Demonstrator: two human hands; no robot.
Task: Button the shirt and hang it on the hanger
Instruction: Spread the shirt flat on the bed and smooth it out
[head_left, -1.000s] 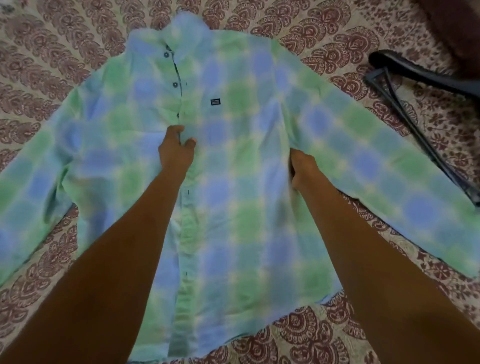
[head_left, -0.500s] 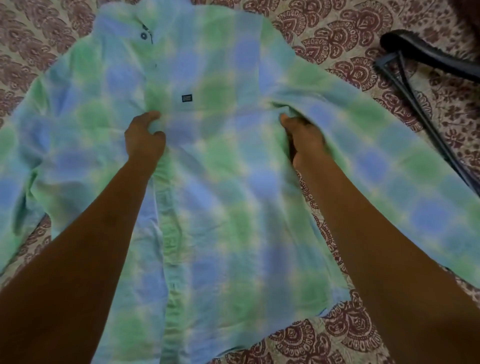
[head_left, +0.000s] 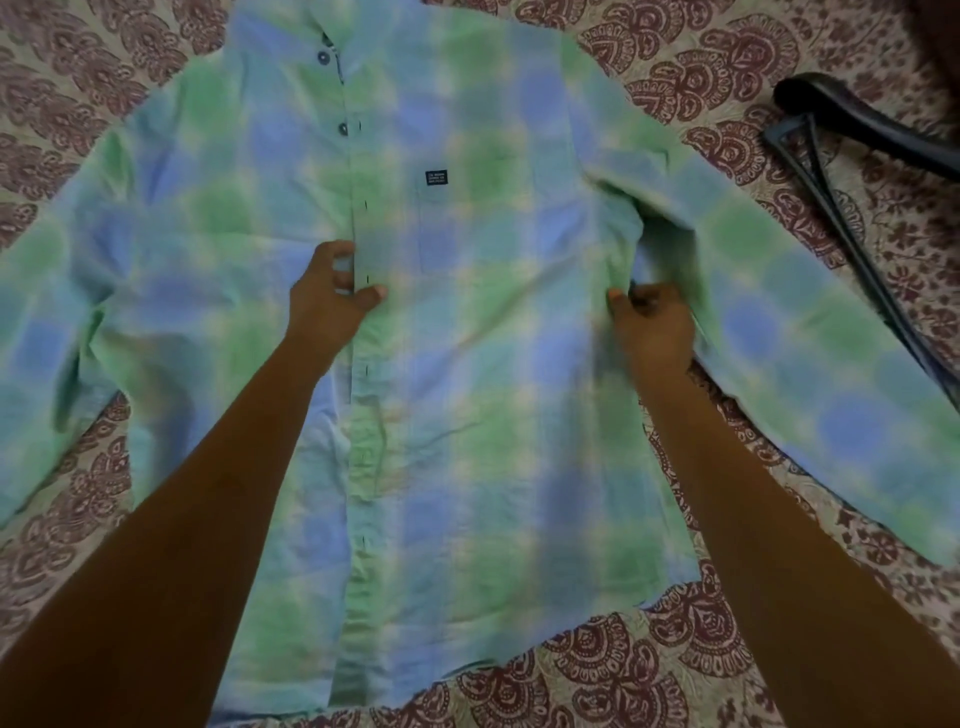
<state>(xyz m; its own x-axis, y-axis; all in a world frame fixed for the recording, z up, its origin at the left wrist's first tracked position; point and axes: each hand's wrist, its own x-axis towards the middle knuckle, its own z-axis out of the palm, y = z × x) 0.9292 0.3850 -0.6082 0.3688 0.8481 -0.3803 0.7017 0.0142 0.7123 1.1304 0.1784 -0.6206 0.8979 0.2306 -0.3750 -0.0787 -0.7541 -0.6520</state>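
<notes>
Sheet lies spread flat, showing at all sides of the frame. Beige ground w/ maroon print: big fan- or paisley-like motifs w/ scalloped rims, small flowers & dots btwn them. Motifs densest along btm & top R. Top R corner: dark reddish-brown mass, blurred, can't ID; it borders the sheet there.

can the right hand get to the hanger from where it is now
Probably yes, once it lets go. The right hand pinches the shirt at its side; the hanger lies uncovered on the bedspread just past the flat sleeve, with nothing raised between.
</notes>
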